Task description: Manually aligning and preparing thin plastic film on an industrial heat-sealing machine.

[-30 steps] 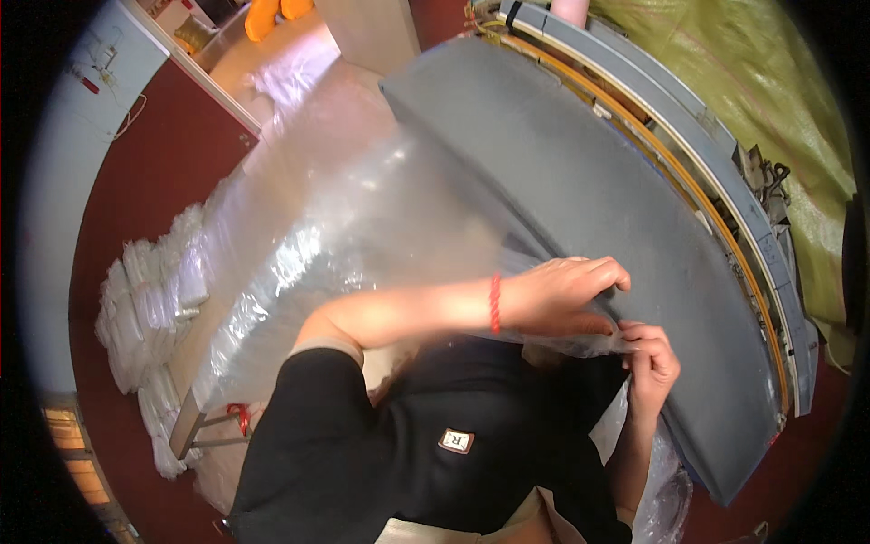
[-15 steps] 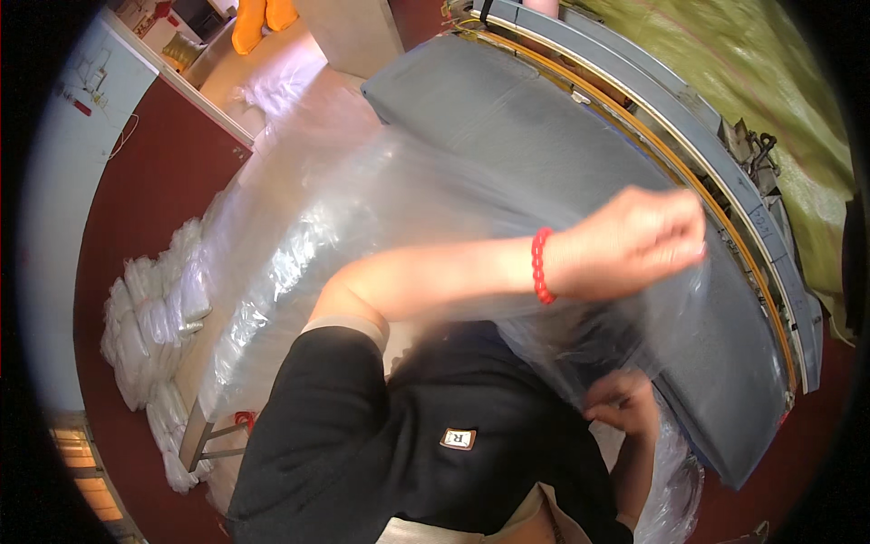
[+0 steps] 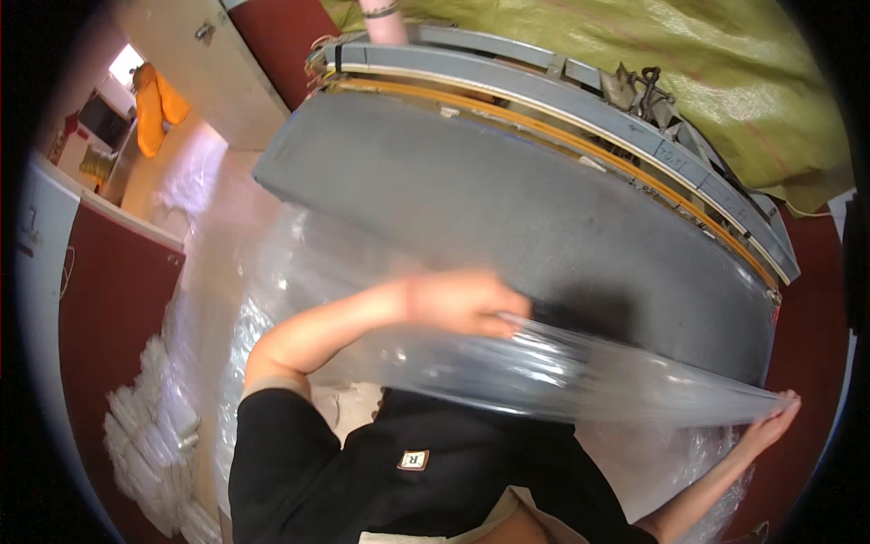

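A sheet of clear plastic film point(image 3: 562, 372) is stretched across in front of me, low over the near side of a padded grey table point(image 3: 435, 190). My left hand point(image 3: 467, 304), blurred by motion, is closed on the film's upper edge near the middle. Out at the right, my right hand point(image 3: 775, 417) pinches the gathered end of the film by the table's near right corner. Between the two hands the film is pulled taut in shiny folds. More of it hangs loose to the left of my left arm.
A grey metal rail point(image 3: 507, 68) with an orange strip point(image 3: 544, 136) curves along the table's far side. Behind it hangs a yellow-green woven sheet point(image 3: 725, 82). Bunched plastic point(image 3: 154, 426) lies at the left. A pale door point(image 3: 199, 63) and another person's arm point(image 3: 385, 23) are at the back.
My left hand has come down and left from above the table. My right hand has moved out to the right, and the film is now stretched between them. The whole view has shifted.
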`<action>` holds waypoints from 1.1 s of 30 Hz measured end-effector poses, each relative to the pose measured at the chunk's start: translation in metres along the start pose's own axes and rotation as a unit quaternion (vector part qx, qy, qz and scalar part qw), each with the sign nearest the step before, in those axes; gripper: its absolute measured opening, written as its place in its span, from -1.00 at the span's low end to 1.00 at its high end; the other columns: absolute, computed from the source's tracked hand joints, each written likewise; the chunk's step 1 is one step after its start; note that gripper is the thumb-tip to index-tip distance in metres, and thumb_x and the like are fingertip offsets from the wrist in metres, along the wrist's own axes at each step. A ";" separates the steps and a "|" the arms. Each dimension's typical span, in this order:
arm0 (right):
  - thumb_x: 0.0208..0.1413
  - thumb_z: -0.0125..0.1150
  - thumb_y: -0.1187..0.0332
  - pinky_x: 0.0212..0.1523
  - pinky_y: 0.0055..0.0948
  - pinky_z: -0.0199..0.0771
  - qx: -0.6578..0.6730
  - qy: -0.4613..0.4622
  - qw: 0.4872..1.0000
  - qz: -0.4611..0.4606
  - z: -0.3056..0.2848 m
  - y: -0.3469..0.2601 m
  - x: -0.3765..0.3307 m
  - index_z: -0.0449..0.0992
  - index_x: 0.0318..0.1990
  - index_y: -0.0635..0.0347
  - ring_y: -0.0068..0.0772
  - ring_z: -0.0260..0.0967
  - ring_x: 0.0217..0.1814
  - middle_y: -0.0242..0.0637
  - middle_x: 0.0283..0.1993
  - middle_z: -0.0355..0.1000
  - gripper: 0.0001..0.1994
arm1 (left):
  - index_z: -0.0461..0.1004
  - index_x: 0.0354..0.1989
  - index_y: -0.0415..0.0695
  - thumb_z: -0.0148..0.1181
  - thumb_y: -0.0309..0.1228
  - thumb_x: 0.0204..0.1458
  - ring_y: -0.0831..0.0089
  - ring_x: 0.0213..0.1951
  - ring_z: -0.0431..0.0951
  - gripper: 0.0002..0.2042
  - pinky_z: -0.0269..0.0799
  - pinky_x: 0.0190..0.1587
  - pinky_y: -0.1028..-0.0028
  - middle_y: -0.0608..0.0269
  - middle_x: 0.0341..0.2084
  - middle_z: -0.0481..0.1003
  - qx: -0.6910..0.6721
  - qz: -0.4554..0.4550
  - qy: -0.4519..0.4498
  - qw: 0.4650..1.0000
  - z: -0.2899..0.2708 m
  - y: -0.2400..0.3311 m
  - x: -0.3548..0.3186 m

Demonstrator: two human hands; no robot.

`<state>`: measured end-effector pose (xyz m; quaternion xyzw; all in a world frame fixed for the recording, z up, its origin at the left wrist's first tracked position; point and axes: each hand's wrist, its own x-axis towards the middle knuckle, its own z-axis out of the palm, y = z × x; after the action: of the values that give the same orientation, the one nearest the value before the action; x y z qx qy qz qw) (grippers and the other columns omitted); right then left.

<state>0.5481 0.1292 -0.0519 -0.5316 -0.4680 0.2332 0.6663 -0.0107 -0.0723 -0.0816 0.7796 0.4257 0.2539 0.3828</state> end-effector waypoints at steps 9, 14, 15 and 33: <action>0.13 -0.18 0.23 0.00 -0.42 0.20 -0.360 0.031 0.912 -0.193 -0.084 0.111 0.157 0.36 -0.08 0.19 -0.28 0.26 -0.03 -0.20 -0.06 0.33 -0.68 | 0.41 -0.26 -0.19 0.21 -0.46 -0.31 0.25 -0.26 0.45 -0.67 0.34 -0.20 0.37 0.11 -0.33 0.46 0.189 -0.477 0.001 0.858 -0.181 -0.084 -0.231; 0.13 -0.16 0.21 -0.24 -0.39 0.26 -0.440 -0.105 0.872 -0.186 0.033 0.146 0.098 0.31 -0.29 0.26 -0.16 0.29 -0.32 -0.10 -0.38 0.34 -0.73 | 0.42 -0.40 -0.21 0.15 -0.55 -0.28 0.25 -0.40 0.46 -0.81 0.35 -0.30 0.39 0.11 -0.46 0.45 0.619 -0.326 0.512 0.498 -0.293 -0.032 -0.289; 0.12 -0.14 0.20 -0.28 -0.39 0.26 -0.425 -0.111 0.875 -0.202 0.057 0.136 0.078 0.28 -0.33 0.28 -0.10 0.25 -0.38 -0.06 -0.42 0.31 -0.73 | 0.40 -0.41 -0.23 0.14 -0.52 -0.23 0.25 -0.43 0.44 -0.84 0.35 -0.32 0.41 0.11 -0.48 0.43 0.726 -0.184 0.559 0.356 -0.272 -0.010 -0.241; 0.14 -0.15 0.28 -0.71 -0.68 0.10 0.030 -0.371 0.904 0.211 0.143 0.049 -0.045 0.26 -0.44 0.13 -0.72 0.06 -0.72 -0.48 -0.66 0.17 -0.83 | 0.40 -0.16 -0.22 0.05 -0.22 -0.05 0.18 0.05 0.22 -0.64 0.22 -0.02 0.46 0.03 -0.01 0.26 0.206 -0.504 0.335 0.769 -0.162 -0.128 -0.098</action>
<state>0.4128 0.1790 -0.1150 -0.4727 -0.5510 0.5626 0.3954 -0.2372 -0.0509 -0.0988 0.3785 0.9010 0.1756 0.1191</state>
